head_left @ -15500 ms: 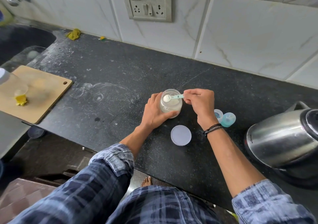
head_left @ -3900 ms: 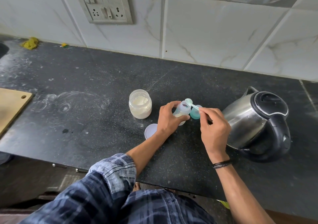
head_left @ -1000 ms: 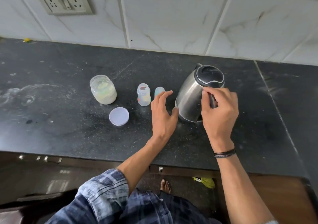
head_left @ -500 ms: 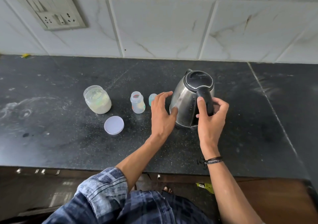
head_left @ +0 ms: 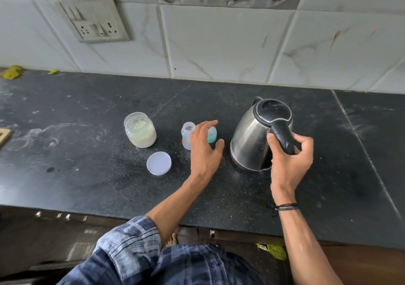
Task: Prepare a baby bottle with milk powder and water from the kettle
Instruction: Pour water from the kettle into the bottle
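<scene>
A steel kettle (head_left: 249,140) with a black lid stands on the dark counter (head_left: 87,175). My right hand (head_left: 289,159) grips its black handle. The small clear baby bottle (head_left: 187,138) stands open-topped left of the kettle, with its teal cap (head_left: 213,136) just behind my left hand (head_left: 205,151). That hand hovers with relaxed, spread fingers right beside the bottle and holds nothing. An open jar of milk powder (head_left: 140,131) stands further left, its white lid (head_left: 159,163) lying flat in front of it.
A tiled wall with a socket panel (head_left: 94,19) backs the counter. A corner of a wooden board (head_left: 3,134) shows at the far left edge. Yellow scraps (head_left: 12,71) lie at the back left. The counter's front edge runs below my forearms.
My left hand has come off the kettle's side and moved left, next to the baby bottle. My right hand has stayed on the kettle handle.
</scene>
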`<state>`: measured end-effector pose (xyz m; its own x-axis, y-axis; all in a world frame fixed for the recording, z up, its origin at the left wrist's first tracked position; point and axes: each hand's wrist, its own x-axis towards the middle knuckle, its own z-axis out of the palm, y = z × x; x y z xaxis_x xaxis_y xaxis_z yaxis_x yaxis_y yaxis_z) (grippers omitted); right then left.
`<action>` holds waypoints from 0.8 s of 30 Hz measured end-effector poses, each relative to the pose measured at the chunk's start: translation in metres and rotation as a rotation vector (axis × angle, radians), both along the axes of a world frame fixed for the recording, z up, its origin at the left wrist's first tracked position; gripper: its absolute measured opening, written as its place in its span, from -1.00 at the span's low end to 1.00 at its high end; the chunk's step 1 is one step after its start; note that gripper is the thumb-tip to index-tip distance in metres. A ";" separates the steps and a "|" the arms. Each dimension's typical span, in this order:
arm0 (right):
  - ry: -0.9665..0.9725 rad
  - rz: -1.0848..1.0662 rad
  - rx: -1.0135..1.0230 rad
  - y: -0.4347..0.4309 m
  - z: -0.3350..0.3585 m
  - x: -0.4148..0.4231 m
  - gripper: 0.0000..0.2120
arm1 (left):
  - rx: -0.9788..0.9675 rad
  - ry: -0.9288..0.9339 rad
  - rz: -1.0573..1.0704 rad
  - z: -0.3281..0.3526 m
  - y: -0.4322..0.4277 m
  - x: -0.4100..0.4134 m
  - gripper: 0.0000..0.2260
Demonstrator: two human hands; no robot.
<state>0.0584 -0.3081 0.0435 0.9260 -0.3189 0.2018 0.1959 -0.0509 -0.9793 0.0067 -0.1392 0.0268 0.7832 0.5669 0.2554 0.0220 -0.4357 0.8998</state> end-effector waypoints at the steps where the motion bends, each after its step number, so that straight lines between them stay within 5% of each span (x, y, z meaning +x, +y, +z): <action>1: -0.003 0.000 -0.005 -0.001 0.001 0.001 -0.65 | 0.012 0.000 0.032 -0.001 0.006 -0.002 -0.55; 8: -0.025 0.087 -0.081 -0.014 0.015 0.012 -0.67 | -0.058 0.050 0.219 -0.017 0.047 -0.014 -0.45; 16: -0.010 0.365 -0.190 -0.029 0.038 0.033 -0.67 | -0.240 0.296 0.089 -0.031 0.085 -0.001 -0.19; 24: -0.025 0.616 -0.277 -0.015 0.062 0.050 -0.69 | -0.224 0.340 0.093 -0.033 0.094 0.010 -0.32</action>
<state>0.1086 -0.3235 0.1054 0.9161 0.3325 0.2241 0.2923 -0.1714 -0.9408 0.0172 -0.0450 -0.0064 0.7447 0.6510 -0.1469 0.3642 -0.2120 0.9069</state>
